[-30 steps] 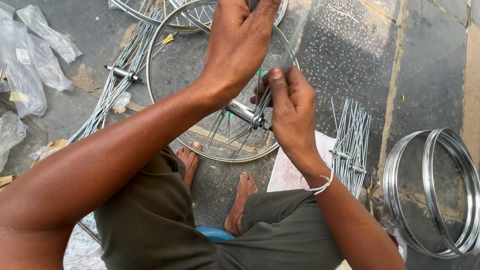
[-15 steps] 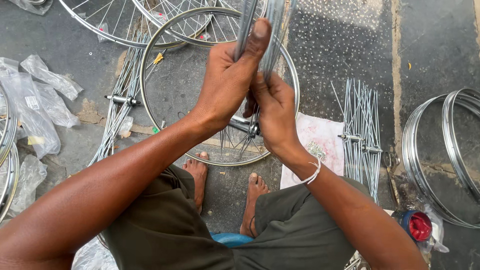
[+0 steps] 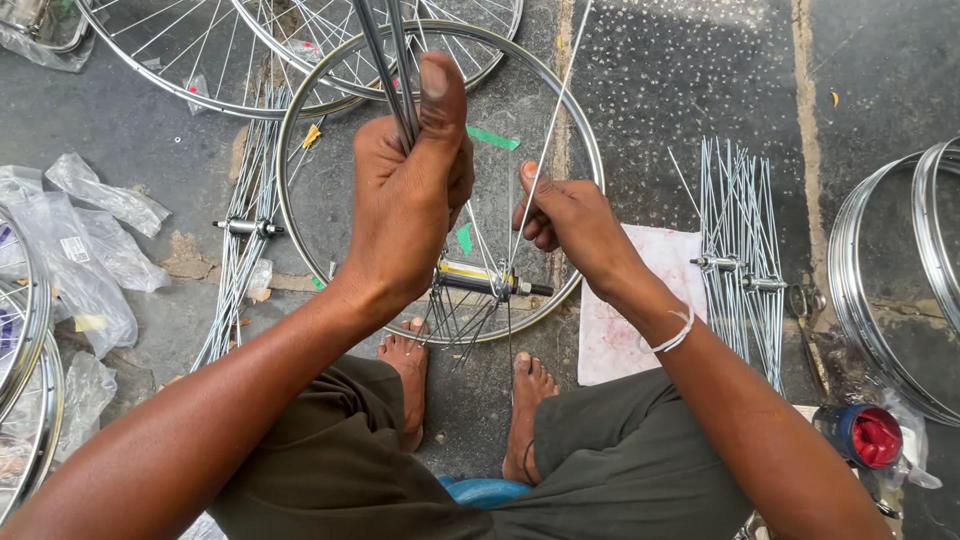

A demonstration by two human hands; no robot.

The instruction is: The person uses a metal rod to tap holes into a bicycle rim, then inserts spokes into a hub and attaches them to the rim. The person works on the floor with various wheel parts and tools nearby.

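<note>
Sitting low on a blue stool (image 3: 487,492), the person has both bare feet (image 3: 412,365) flat on the concrete floor (image 3: 690,110), knees apart, with a rim (image 3: 590,150) lying on the floor just beyond the toes. Inside the rim sits a hub (image 3: 480,280) with loose spokes fanning out of it toward the feet.

Left hand (image 3: 405,205) is clenched in a fist around a bunch of spokes (image 3: 385,50), thumb pressed up along them; the bunch rises steeply from the hub and out of the top of the frame. Right hand (image 3: 570,220), a white band (image 3: 675,335) on its wrist, pinches a single spoke (image 3: 558,110) between thumb and fingers; that spoke slants up and to the right from the hub. The two hands are near each other above the hub but apart.

Under the right forearm a white sheet (image 3: 620,340) lies on the floor, touching the rim's right edge. Just right of it lie two more hubs with spokes (image 3: 740,265) bundled straight. Near the right knee lies a blue and red can (image 3: 860,435). Bare rims (image 3: 880,290) are stacked at the right edge.

At the left, another spoked hub (image 3: 245,228) lies beside the rim, with crumpled plastic bags (image 3: 80,260) farther left. Beyond the rim, built wheels (image 3: 200,60) overlap along the top.
</note>
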